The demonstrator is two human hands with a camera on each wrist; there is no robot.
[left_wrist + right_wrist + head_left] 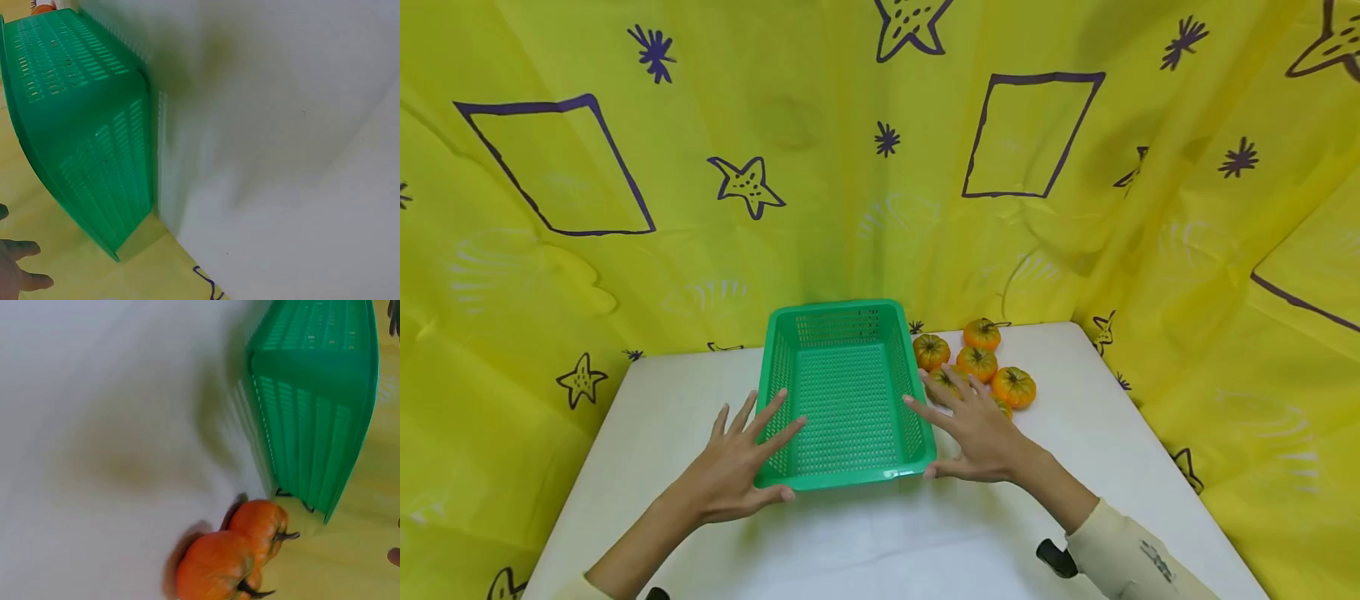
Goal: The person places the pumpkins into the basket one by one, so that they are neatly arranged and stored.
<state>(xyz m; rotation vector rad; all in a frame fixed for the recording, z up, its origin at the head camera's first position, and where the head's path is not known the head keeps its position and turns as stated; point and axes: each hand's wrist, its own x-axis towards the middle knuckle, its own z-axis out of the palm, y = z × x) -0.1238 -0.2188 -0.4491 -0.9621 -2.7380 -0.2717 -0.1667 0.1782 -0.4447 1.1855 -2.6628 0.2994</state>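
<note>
A green plastic basket [846,408] with perforated walls stands upright on the white table, its mesh floor showing. My left hand [733,471] hovers at the basket's near left corner, fingers spread and straight, with nothing in its grasp. On the other side, my right hand [985,433] is spread by the near right corner, fingertips overlapping the rim in the head view. Small orange pumpkins [1014,387], several of them, sit grouped right of the basket. The right hand partly hides some. In the right wrist view, pumpkins [215,565] with dark stems lie beside the basket wall [306,431].
The white table [865,550] ends at a yellow curtain [820,242] with drawn stars and frames, which hangs behind and along both sides. A black piece [1056,558] sits under the right sleeve [1127,550].
</note>
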